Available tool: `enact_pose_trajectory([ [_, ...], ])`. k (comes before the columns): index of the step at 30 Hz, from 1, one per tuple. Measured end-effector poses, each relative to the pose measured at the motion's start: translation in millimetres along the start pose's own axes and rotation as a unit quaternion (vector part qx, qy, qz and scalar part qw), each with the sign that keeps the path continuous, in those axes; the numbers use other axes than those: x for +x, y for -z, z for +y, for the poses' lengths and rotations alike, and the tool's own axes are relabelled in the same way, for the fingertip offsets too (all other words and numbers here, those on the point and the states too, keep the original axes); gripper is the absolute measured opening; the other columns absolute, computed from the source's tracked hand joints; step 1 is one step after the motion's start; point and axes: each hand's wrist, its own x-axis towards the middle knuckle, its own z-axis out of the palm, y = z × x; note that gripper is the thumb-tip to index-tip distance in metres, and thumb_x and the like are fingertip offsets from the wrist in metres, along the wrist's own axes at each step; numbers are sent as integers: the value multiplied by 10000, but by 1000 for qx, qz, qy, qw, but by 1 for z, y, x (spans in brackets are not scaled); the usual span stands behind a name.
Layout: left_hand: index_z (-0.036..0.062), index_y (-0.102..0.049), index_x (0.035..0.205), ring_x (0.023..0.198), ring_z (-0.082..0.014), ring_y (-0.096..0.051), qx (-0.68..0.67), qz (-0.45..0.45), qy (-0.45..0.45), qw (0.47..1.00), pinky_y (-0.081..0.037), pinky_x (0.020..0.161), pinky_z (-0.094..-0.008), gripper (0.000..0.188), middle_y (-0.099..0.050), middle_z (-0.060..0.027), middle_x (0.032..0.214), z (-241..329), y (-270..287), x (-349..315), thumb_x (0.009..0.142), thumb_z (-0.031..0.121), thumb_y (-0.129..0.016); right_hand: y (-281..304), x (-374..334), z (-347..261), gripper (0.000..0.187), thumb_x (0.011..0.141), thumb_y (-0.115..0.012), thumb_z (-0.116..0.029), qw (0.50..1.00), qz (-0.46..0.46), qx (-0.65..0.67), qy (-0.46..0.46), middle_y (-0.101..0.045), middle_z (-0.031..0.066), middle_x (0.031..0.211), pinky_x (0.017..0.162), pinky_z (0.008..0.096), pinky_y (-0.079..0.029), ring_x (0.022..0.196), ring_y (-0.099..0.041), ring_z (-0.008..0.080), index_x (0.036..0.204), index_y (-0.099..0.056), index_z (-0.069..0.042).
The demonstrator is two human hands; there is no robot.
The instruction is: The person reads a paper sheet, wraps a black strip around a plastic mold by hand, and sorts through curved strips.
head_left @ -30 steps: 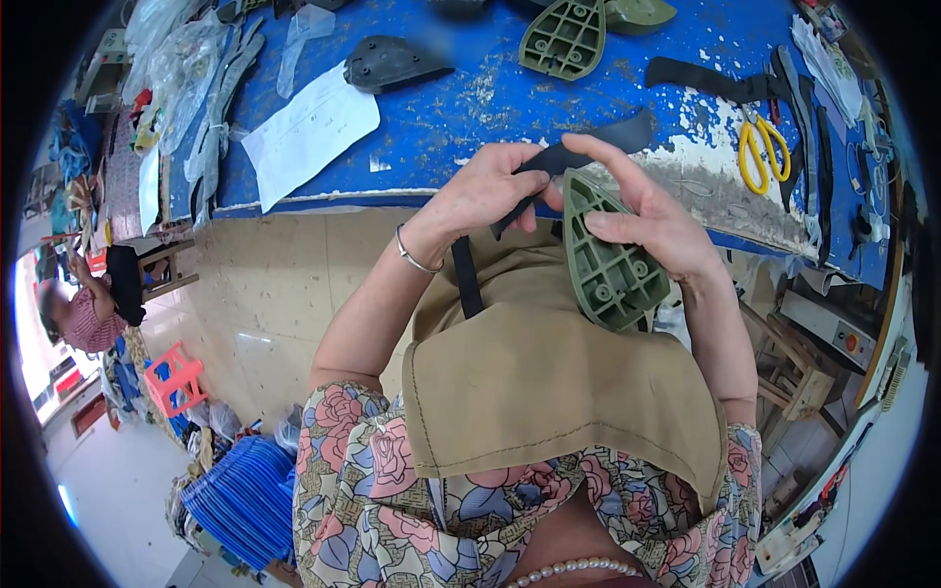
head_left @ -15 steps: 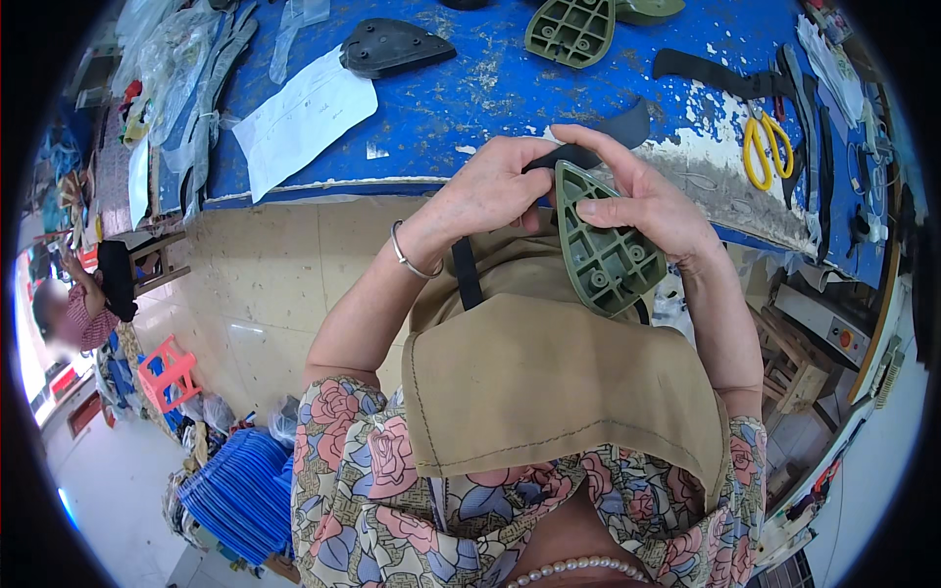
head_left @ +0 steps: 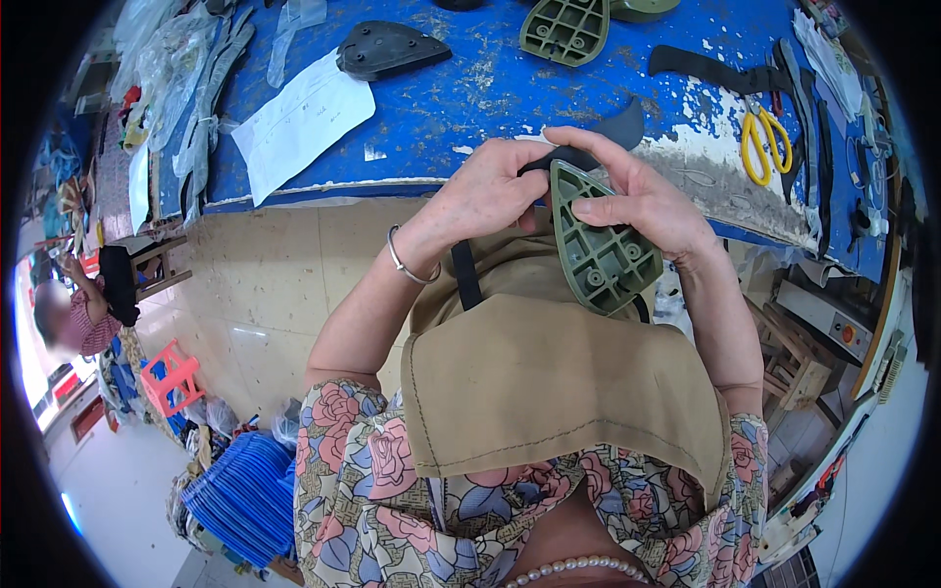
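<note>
My right hand (head_left: 655,206) grips an olive-green plastic piece (head_left: 601,257), teardrop-shaped with a grid of ribs on the face turned up. Its thumb presses on the ribs, and its fingers reach over the narrow end. At that pointed end my left hand (head_left: 495,191) is closed with its fingertips pinching a dark, flexible strip (head_left: 619,125). The strip runs under the right fingers, and its free end sticks out beyond them over the table edge. Where strip and plastic piece meet is partly hidden by my fingers.
On the blue, paint-worn table (head_left: 431,127) lie a paper sheet (head_left: 304,122), a black shaped pad (head_left: 392,49), another green ribbed piece (head_left: 566,31), a black strap (head_left: 706,69) and yellow-handled scissors (head_left: 765,145). A person (head_left: 83,314) sits far left, near a red stool (head_left: 172,377).
Both hands keep their hold on the strip and the green piece. The whole scene has shifted very slightly in the picture; little else differs.
</note>
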Motion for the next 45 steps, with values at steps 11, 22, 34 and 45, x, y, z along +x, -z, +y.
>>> enact_pose_trajectory([
  [11, -9, -630, 995, 592, -105, -570, 57, 31, -30, 997, -478, 552, -254, 217, -629, -48, 733, -10, 1, -3, 896, 109, -475, 8, 2, -1, 583, 799, -644, -47, 996, 84, 12, -6, -642, 89, 946, 681, 260, -523, 774, -637, 125, 1324, -395, -91],
  [22, 7, -644, 1034, 643, -87, -599, 194, 93, -5, 976, -494, 598, -248, 190, -692, -36, 835, -31, 1, -28, 927, 86, -508, 29, 5, -8, 577, 800, -636, -58, 979, 196, -49, 2, -655, 93, 870, 695, 274, -502, 774, -637, 131, 1327, -412, -128],
  [34, 23, -668, 943, 589, -131, -630, 238, 142, -83, 957, -498, 559, -264, 142, -679, -73, 741, -43, -25, -28, 913, 84, -544, 23, 15, 0, 569, 779, -651, -49, 967, 246, -59, 40, -653, 108, 885, 743, 289, -484, 797, -629, 148, 1303, -453, -147],
  [45, 18, -661, 890, 562, -148, -641, 257, 165, -127, 944, -494, 535, -270, 120, -656, -78, 673, -45, -32, -28, 896, 89, -565, 14, 16, -4, 573, 771, -646, -44, 954, 275, -103, 51, -647, 121, 896, 735, 304, -487, 803, -628, 168, 1302, -453, -142],
])
